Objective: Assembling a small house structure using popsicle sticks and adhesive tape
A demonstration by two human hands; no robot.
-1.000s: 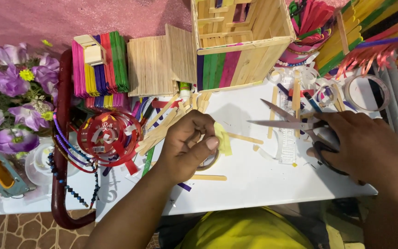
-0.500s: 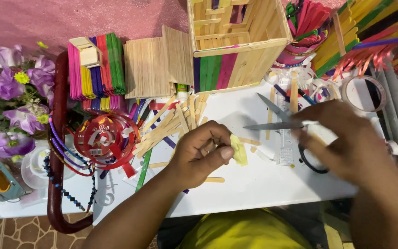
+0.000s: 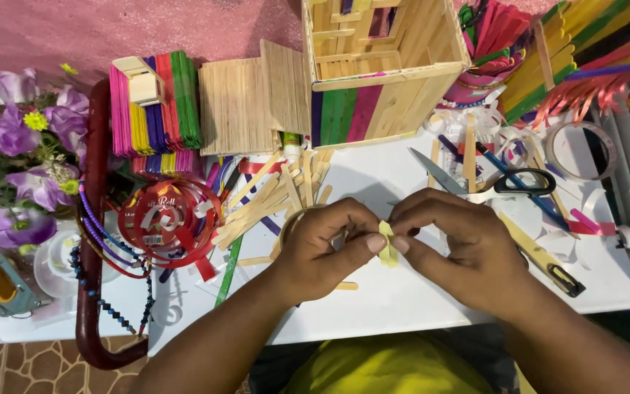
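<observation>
Head view: both hands meet above the white counter (image 3: 402, 306), pinching a small yellow strip (image 3: 386, 244) between them. The left hand (image 3: 326, 244) has a narrow grip on its left edge, the right hand (image 3: 461, 244) a narrow grip on its right edge. Scissors (image 3: 497, 184) lie just beyond the right hand, loose wooden sticks (image 3: 271, 201) beyond the left. A stick-built box (image 3: 384, 69) stands further back, a red ribbon roll (image 3: 169, 219) to the left.

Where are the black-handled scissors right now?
In the head view, the black-handled scissors lie open on the white table, just beyond the right hand, below the craft-stick house.
</observation>
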